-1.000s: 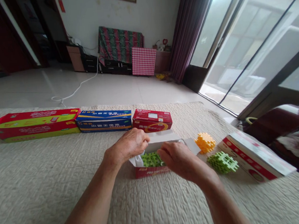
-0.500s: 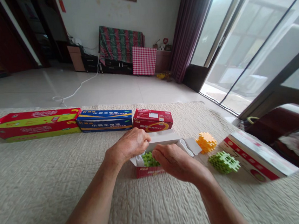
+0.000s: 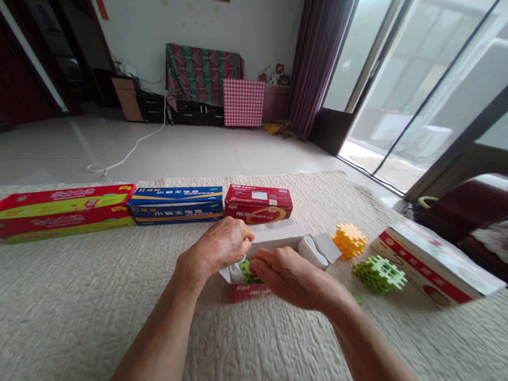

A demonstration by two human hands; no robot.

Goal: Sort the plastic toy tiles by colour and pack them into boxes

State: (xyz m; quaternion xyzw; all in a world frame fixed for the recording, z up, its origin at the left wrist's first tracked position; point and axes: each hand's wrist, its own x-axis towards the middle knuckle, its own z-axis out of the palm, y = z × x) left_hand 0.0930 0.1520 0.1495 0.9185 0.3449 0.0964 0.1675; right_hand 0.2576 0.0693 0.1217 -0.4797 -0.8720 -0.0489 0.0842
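Observation:
A small red box [image 3: 248, 291] with its white flaps raised lies in front of me. Inside are a green plastic interlocking piece [image 3: 245, 269] and a white roll [image 3: 312, 251] at the right end; more white material [image 3: 235, 272] shows at the left end. My left hand [image 3: 225, 241] is closed at the box's left rear; whatever its fingers hold is hidden. Lower and to the right, my right hand [image 3: 286, 272] reaches into the box, closed with its fingertips on the green piece and covering most of it.
Behind the box stand a red-and-green box [image 3: 67, 214], a blue battery box [image 3: 177, 204] and a closed red box [image 3: 259, 202] in a row. To the right lie an orange block stack [image 3: 349, 240], a green block stack [image 3: 379, 274] and a white-and-red carton [image 3: 440, 262].
My right hand has moved slightly left inside the box, so less of the green piece shows and more of the white roll is uncovered. My left hand stays nearly still.

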